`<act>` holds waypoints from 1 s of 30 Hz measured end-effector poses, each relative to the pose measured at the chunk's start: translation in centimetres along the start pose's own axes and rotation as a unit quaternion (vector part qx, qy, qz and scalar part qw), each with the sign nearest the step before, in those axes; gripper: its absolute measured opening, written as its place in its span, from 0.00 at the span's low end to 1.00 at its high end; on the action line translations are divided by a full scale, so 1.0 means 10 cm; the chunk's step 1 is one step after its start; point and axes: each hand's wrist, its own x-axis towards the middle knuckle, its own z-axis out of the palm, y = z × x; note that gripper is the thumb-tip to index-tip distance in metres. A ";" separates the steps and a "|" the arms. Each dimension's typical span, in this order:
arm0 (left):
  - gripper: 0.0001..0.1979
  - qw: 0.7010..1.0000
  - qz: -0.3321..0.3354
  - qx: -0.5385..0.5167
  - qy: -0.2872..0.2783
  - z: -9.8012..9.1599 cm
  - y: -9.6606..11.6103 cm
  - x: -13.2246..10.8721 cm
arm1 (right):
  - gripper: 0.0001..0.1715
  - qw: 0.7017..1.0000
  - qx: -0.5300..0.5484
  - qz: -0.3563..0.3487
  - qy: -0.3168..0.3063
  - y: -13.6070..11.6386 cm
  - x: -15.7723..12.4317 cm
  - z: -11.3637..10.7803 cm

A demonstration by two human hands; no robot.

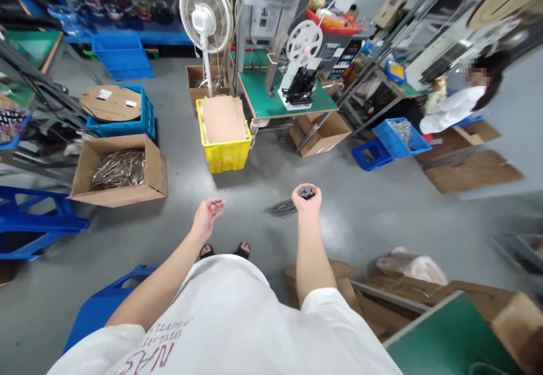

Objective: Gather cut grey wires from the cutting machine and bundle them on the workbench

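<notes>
Standing over the grey floor (382, 216), the person held both arms out in front of a white shirt. The right hand (307, 198) was closed around a bundle of thin dark wires (297, 197); the cut ends showed as a dark cluster at the top of the fist, and the loose lengths trailed out to the left of the hand, blurred. The left hand (206, 215) hung apart from the bundle, palm turned up, its fingers (217, 204) loosely spread and holding nothing.

Ahead of the hands stood a yellow crate (224, 151) with a sheet of cardboard lying across its top. To the left of it sat an open cardboard box (119, 194) filled with similar wire pieces, and behind that a blue crate (146, 117) carried a round wooden disc (111, 103). A white pedestal fan (206, 16) stood behind the yellow crate. Beside the fan, a desk (258, 95) with a green top bore a white machine with a reel (299, 67). Further right, a second person in a white top (453, 109) sat near a blue bin (401, 137). Flattened cardboard (473, 171) lay on the floor near that person. Two sandalled feet (224, 249) showed just below the hands.
</notes>
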 end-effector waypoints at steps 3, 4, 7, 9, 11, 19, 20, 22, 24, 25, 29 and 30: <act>0.21 1.000 -0.004 -0.022 -0.009 0.16 0.06 0.04 | 0.10 0.999 -0.037 -0.014 -0.008 0.27 -0.23 0.03; 0.22 1.000 -0.004 -0.026 -0.009 0.22 0.07 0.06 | 0.09 0.998 -0.063 -0.023 -0.015 0.41 -0.30 -0.01; 0.26 0.999 0.001 -0.032 -0.003 0.55 0.07 0.09 | 0.08 0.981 -0.166 -0.075 -0.060 0.89 -0.50 -0.22; 0.28 0.999 0.018 -0.033 -0.005 0.86 0.04 0.10 | 0.09 0.964 -0.236 -0.087 -0.091 1.17 -0.59 -0.36; 0.27 0.998 0.043 -0.033 -0.029 1.17 0.02 0.10 | 0.10 0.954 -0.271 -0.070 -0.105 1.35 -0.62 -0.47; 0.23 0.986 0.140 0.031 -0.083 0.74 -0.03 0.12 | 0.09 0.981 -0.189 0.023 0.024 1.22 -0.29 -0.61; 0.23 0.988 0.138 0.044 -0.062 0.52 -0.08 0.12 | 0.09 0.980 -0.192 0.039 0.031 1.20 -0.25 -0.64; 0.24 0.991 0.118 0.068 -0.010 0.03 -0.19 0.08 | 0.11 0.976 -0.203 0.071 0.035 1.16 -0.22 -0.72; 0.24 0.991 0.091 0.087 0.047 -0.45 -0.31 -0.01 | 0.14 0.971 -0.214 0.101 0.033 1.09 -0.23 -0.79; 0.24 0.990 0.076 0.093 0.074 -0.67 -0.37 -0.07 | 0.15 0.968 -0.219 0.116 0.028 1.04 -0.24 -0.83; 0.23 0.981 0.034 0.094 0.166 -1.37 -0.52 -0.30 | 0.14 0.957 -0.224 0.182 -0.014 0.86 -0.25 -0.97; 0.23 0.978 0.029 0.090 0.184 -1.48 -0.53 -0.33 | 0.13 0.954 -0.218 0.204 -0.021 0.85 -0.24 -1.02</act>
